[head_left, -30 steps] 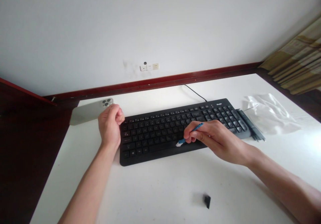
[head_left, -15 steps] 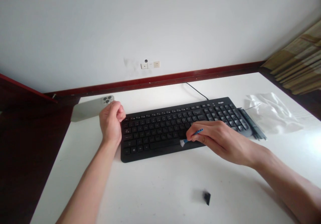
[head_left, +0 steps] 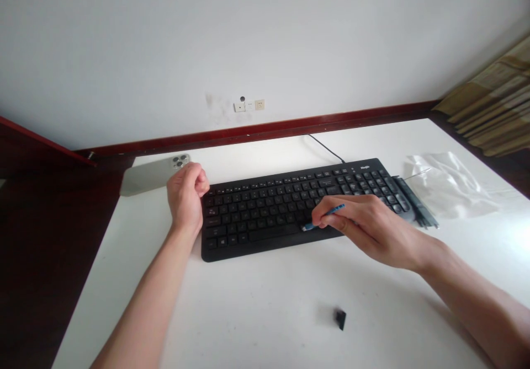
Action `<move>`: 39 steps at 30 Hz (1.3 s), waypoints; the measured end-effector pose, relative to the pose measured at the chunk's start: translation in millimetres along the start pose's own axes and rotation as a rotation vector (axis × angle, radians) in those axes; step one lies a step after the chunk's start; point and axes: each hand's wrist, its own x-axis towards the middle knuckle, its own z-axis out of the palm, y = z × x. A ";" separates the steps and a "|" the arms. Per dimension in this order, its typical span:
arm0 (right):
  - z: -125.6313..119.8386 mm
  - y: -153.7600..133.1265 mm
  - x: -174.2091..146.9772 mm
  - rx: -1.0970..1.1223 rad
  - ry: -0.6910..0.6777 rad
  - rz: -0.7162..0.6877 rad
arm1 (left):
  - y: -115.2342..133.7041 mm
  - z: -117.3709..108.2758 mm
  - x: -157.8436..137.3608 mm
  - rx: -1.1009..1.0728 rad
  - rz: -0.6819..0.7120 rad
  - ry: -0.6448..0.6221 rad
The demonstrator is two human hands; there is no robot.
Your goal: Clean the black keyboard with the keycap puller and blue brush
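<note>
A black keyboard lies on the white table. My right hand is closed around a small brush with a blue handle. Its pale bristle tip points down at the right end of the space bar, near the keyboard's front edge. Curled into a fist, my left hand rests against the keyboard's left end, with nothing visible in it. My right hand covers part of the keys. In front of the keyboard lies a small black piece, possibly a keycap.
A phone lies behind my left hand. Right of the keyboard are dark thin tools and a clear plastic bag. The keyboard's cable runs off the back of the white table.
The brush tip has moved slightly up and right across the keyboard, and its bristles look more pressed or hidden. My left hand stays in a fist at the keyboard's end.
</note>
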 end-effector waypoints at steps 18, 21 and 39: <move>1.5 2.3 -2.5 -0.004 0.007 0.041 | -4.3 -1.4 2.6 -0.040 0.018 0.000; 2.2 4.1 -3.1 0.013 0.008 0.036 | -4.8 -1.7 3.0 -0.046 0.017 0.000; 5.8 5.2 -2.0 0.007 0.046 0.085 | -5.6 -2.0 3.5 -0.051 0.010 0.001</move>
